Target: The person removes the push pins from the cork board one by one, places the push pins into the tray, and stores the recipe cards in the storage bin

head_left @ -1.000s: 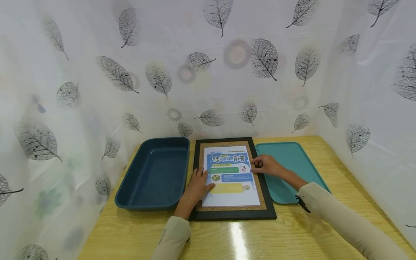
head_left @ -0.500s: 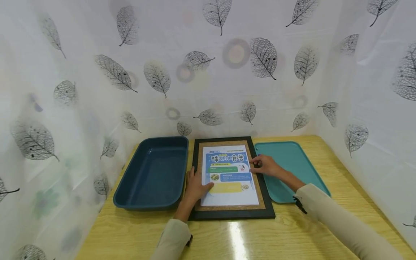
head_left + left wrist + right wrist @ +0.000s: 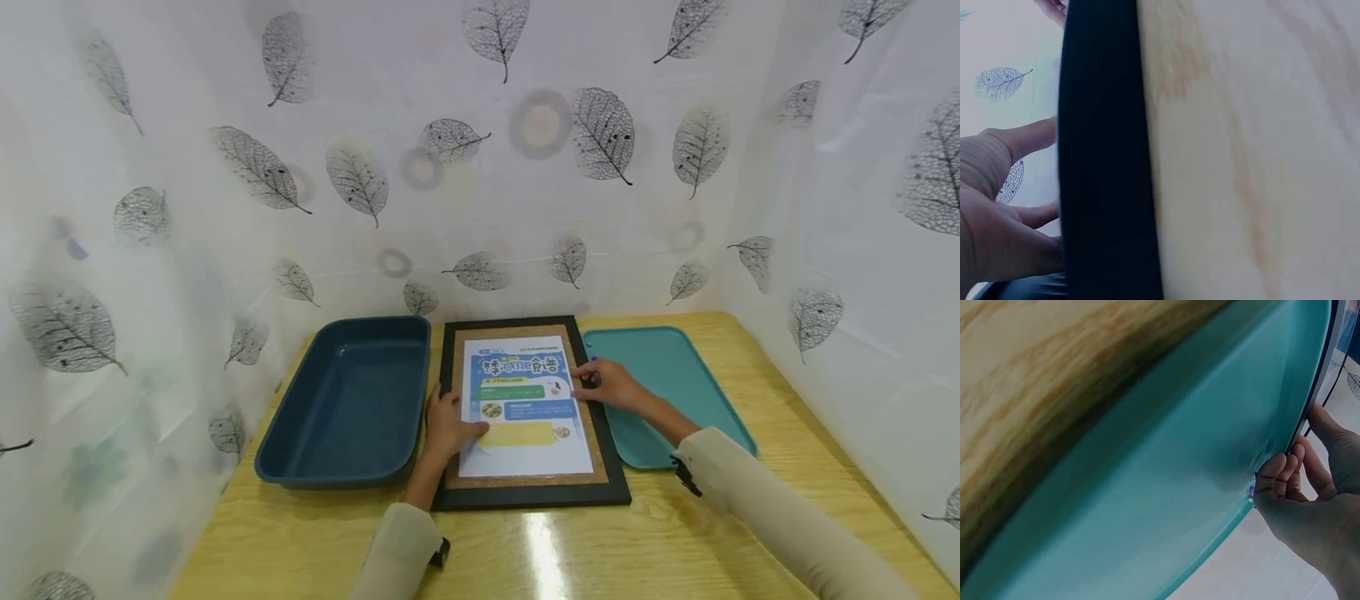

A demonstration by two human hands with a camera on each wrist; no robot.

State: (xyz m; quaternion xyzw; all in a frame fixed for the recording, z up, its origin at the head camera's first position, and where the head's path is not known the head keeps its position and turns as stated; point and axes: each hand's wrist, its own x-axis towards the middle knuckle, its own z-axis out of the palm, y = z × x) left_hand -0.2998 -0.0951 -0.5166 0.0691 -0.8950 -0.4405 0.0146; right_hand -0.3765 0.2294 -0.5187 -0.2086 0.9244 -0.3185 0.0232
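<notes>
A printed paper sheet [image 3: 525, 460] lies on the cork board [image 3: 517, 481] with a black frame [image 3: 536, 497]. At the sheet's left side is my left hand [image 3: 447, 429], with its thumb on the paper and its other fingers over the cork and frame. My right hand [image 3: 615, 386] touches the sheet's right edge with thumb and forefinger, which stand apart. In the right wrist view its other fingers [image 3: 1277, 467] curl inward; I cannot tell whether they hide anything. A tiny purple-headed item [image 3: 1251, 490], perhaps a pin, shows beside them.
To the left stands a deep dark blue bin [image 3: 348, 408], close to the board. A shallow turquoise tray [image 3: 663, 367] lies to the right, with a small shiny bit [image 3: 588, 344] at its corner. All stand on the wooden table [image 3: 600, 550], before a leaf-print curtain [image 3: 480, 225].
The whole scene shifts slightly left as the head turns. My left hand's fingers draw a little down and in toward the sheet's edge; the right hand stays at the sheet's right edge.
</notes>
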